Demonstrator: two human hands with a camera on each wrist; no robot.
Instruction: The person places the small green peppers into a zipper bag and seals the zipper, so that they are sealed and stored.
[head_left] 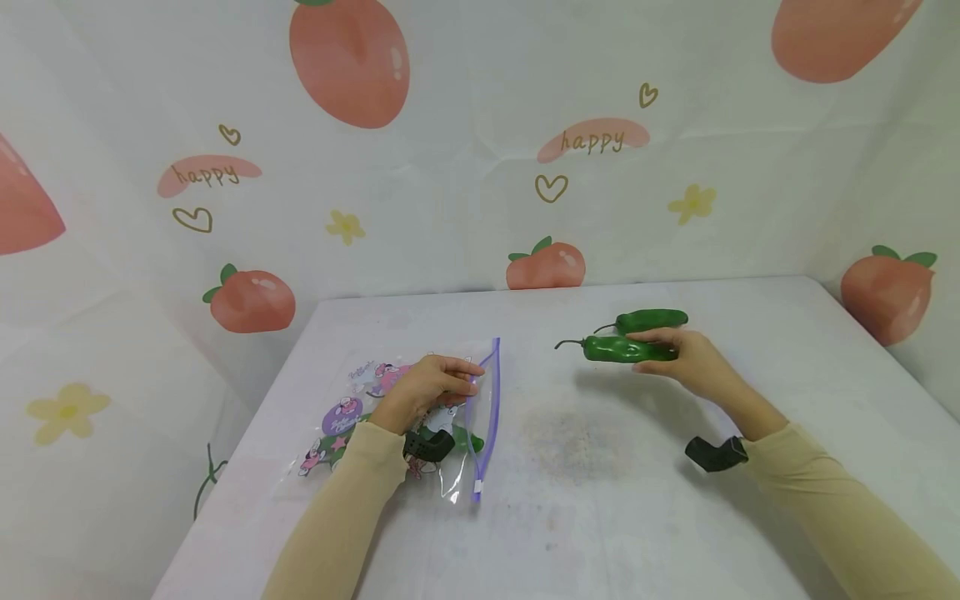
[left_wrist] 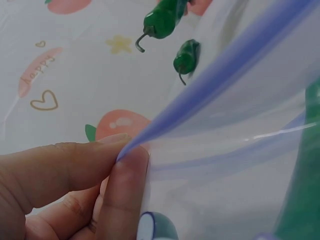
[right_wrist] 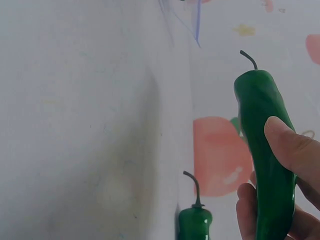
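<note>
The right hand (head_left: pixel 693 362) pinches a glossy, elongated green pepper (head_left: pixel 611 349), well apart from the left hand (head_left: pixel 427 387), pinching a clear, purple-edged plastic bag (head_left: pixel 494 400).

The left fingers (left_wrist: pixel 65 172) pinch the end of a purple strip (left_wrist: pixel 215 80) edging a clear bag (left_wrist: pixel 215 195); the strip climbs from the pinch to the upper right corner. A fainter purple line (left_wrist: pixel 225 152) runs below it. At the right edge sits a blurred green shape (left_wrist: pixel 305 185) — whether inside the plastic is unclear. Beyond the strip are two green peppers, an upper one (left_wrist: pixel 165 19) and a lower one (left_wrist: pixel 187 56) — apart, stems downward, before a white backdrop (left_wrist: pixel 55 125) with printed peaches.
</note>
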